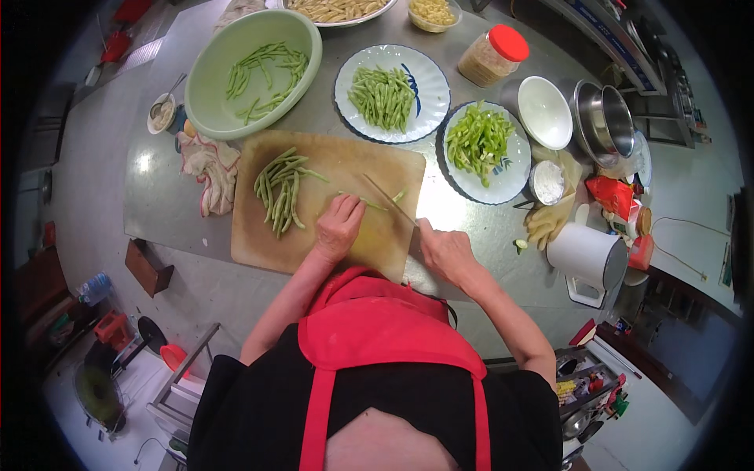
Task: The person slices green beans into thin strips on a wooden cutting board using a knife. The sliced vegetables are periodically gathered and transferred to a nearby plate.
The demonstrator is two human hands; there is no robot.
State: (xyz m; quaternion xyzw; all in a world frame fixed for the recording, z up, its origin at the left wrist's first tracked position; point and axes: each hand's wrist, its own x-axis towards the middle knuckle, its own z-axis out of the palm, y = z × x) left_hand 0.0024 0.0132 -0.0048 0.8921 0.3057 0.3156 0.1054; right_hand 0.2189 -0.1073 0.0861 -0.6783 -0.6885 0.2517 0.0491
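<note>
On a wooden cutting board (336, 156), my left hand (340, 226) pinches a green bean (376, 205) near the middle. My right hand (445, 247) grips a kitchen knife (386, 194), its handle mostly hidden in the fist. The blade slants across the board just right of my left fingers, over the bean. A short bean piece (400, 195) lies on the blade's right side. Whole green beans (284, 189) form a loose pile on the board's left part. Beyond the board, cut green beans (383, 97) are heaped on a white plate (435, 82) with a blue rim.
A green basin (203, 112) holding some beans overlaps the board's far left edge. Left of the board lies a crumpled cloth (209, 168). To the right are a plate (465, 182) of sliced green vegetable, a red-lidded jar (486, 59), a white bowl (545, 112) and a white pitcher (580, 253).
</note>
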